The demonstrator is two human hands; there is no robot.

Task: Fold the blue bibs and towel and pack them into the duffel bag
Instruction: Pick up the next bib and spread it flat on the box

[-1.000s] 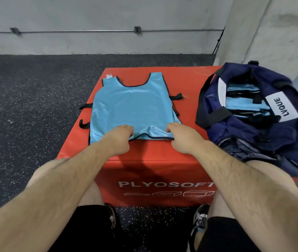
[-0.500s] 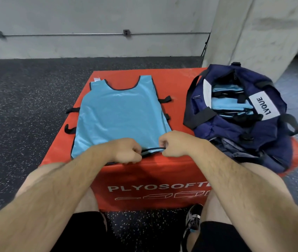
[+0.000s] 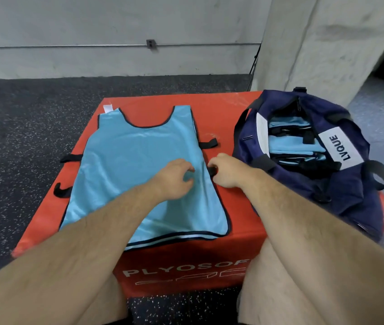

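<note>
A light blue bib (image 3: 125,170) with black trim lies flat, neck away from me, on the red foam box (image 3: 238,221). My left hand (image 3: 174,178) rests on the bib near its right edge, fingers loosely curled, thumb and forefinger apart. Just beside that edge, my right hand (image 3: 227,171) pinches the bib's black side strap (image 3: 212,171). The navy duffel bag (image 3: 341,184) stands unzipped on the right part of the box. Inside it lie several folded blue bibs (image 3: 289,146). No towel is in view.
The box stands on dark speckled rubber floor (image 3: 22,137), with a grey wall behind and a concrete pillar (image 3: 322,43) at the back right. My bare knees sit against the box's front. Black straps stick out at the bib's left side (image 3: 62,190).
Both hands have left the bib's lower hem and moved up to its right side. The hem now lies flat at the box's front edge. My right hand has taken the side strap.
</note>
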